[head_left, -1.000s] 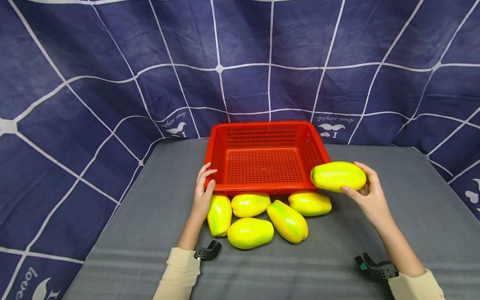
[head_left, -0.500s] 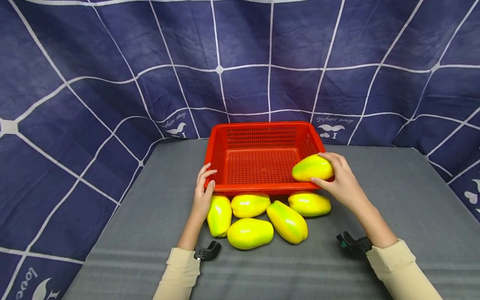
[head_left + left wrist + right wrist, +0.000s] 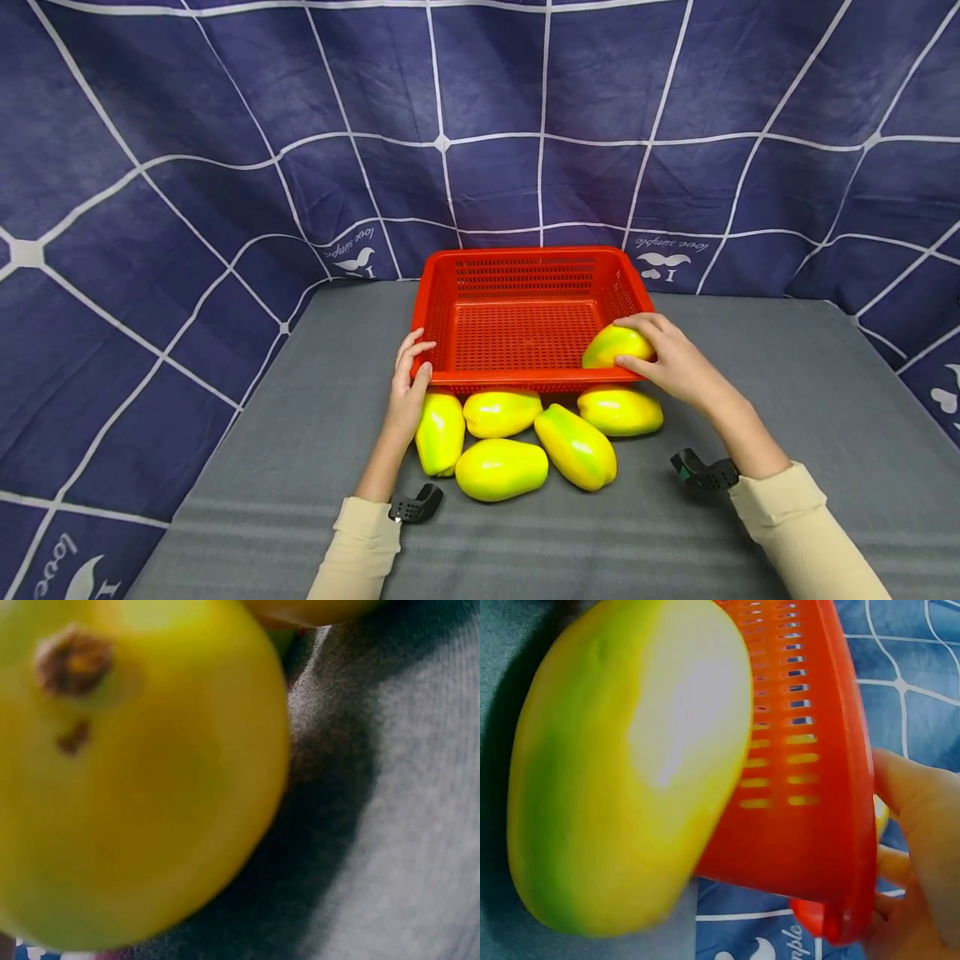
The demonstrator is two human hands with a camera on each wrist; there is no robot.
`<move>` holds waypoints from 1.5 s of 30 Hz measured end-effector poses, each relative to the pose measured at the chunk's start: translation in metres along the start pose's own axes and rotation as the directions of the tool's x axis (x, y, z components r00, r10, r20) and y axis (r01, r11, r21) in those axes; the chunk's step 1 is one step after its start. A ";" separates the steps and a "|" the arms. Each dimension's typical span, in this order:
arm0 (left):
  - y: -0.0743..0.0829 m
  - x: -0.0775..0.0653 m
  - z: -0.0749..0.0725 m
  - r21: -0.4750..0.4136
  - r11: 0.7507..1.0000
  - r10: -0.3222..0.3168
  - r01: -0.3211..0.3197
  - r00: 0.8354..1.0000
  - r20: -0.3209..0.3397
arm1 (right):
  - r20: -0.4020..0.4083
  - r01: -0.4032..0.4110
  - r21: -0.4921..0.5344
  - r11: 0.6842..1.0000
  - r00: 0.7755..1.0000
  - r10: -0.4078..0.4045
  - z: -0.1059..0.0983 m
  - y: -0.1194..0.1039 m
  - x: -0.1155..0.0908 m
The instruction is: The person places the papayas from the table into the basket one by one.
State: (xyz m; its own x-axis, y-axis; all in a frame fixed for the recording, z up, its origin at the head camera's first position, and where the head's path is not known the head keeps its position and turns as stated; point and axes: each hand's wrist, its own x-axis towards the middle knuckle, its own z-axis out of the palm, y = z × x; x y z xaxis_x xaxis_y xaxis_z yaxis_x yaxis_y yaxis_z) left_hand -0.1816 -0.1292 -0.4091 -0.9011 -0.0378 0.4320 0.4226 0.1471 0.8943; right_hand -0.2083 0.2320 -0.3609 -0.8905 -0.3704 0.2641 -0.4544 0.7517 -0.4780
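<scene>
A red plastic basket (image 3: 525, 375) with slotted walls stands at the back of the grey table. My left hand (image 3: 408, 387) grips its front left corner, fingers over the rim and thumb at the front. Inside the basket's front right corner, my right hand (image 3: 667, 354) holds a yellow-green papaya (image 3: 611, 346), lowered partly behind the front rim. Several more papayas (image 3: 501, 469) lie on the table along the basket's front. One papaya (image 3: 172, 787) fills much of the left wrist view, its stem end showing. Another papaya (image 3: 622, 772) in the right wrist view lies outside the basket wall.
A dark blue cloth with white lines (image 3: 487, 100) hangs behind the table and along its sides. Grey table surface (image 3: 787, 400) extends to the right and left of the basket. Each wrist wears a black band (image 3: 416, 504).
My right hand has carried the papaya leftward from beside the basket, over the right rim, and lowered it into the front right corner. The left hand and basket have stayed in place.
</scene>
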 end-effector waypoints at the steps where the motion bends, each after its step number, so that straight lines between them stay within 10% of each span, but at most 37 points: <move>1: 0.000 0.000 0.000 -0.001 1.000 0.003 -0.003 1.000 0.001 | 0.010 0.011 -0.006 1.000 1.000 -0.011 0.001 0.000 0.000; 23: -0.002 -0.001 0.001 -0.020 1.000 0.024 -0.024 1.000 0.005 | -0.085 -0.010 0.045 0.999 0.996 0.014 0.007 -0.007 -0.017; 45: -0.002 -0.001 0.000 -0.011 0.999 0.034 -0.034 0.999 0.004 | -0.346 -0.145 0.132 0.981 0.920 0.182 0.027 -0.013 -0.087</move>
State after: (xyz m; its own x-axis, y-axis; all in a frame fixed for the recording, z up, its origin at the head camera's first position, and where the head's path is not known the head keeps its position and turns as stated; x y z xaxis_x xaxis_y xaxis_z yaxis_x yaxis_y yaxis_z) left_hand -0.1819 -0.1293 -0.4111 -0.8865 -0.0293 0.4617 0.4540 0.1371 0.8804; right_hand -0.1257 0.2398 -0.3999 -0.8949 -0.0151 0.4460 -0.3197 0.7189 -0.6173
